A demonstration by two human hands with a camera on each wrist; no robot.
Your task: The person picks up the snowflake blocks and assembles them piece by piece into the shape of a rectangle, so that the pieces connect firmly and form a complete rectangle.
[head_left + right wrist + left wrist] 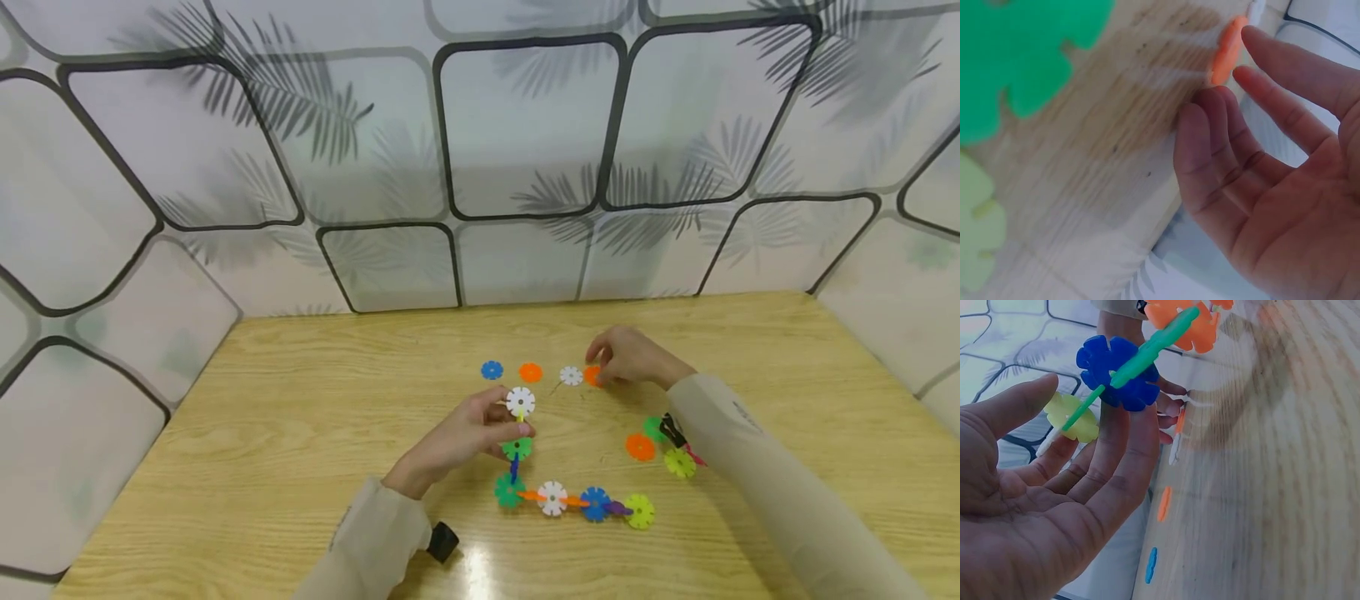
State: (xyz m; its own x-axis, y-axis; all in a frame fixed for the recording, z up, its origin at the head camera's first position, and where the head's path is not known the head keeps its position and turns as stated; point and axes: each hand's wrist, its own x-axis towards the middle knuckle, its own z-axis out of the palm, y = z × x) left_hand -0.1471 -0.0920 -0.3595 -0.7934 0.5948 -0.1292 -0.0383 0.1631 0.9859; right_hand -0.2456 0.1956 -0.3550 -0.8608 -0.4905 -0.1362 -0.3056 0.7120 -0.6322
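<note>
My left hand (pixel 480 425) holds one end of an L-shaped chain of notched plastic discs (pixel 552 498), linked edge to edge in green, white, orange, blue, purple and yellow. A white disc (pixel 520 402) tops the held end. In the left wrist view, the fingers curl behind a blue disc (pixel 1129 394) and a yellow-green disc (pixel 1075 419). At the back right, my right hand (pixel 630 354) reaches down to a loose orange disc (pixel 592 376) lying flat. Its fingertips (pixel 1249 37) are at that disc's edge; whether they touch it is unclear.
Left of the right hand, a loose white disc (pixel 571 376), orange disc (pixel 530 372) and blue disc (pixel 492 370) lie in a row. Near the right forearm lie another orange disc (pixel 640 447), a green one (pixel 654 429), a yellow-green one (pixel 680 462) and a partly hidden pink piece. Patterned fabric walls enclose the wooden table.
</note>
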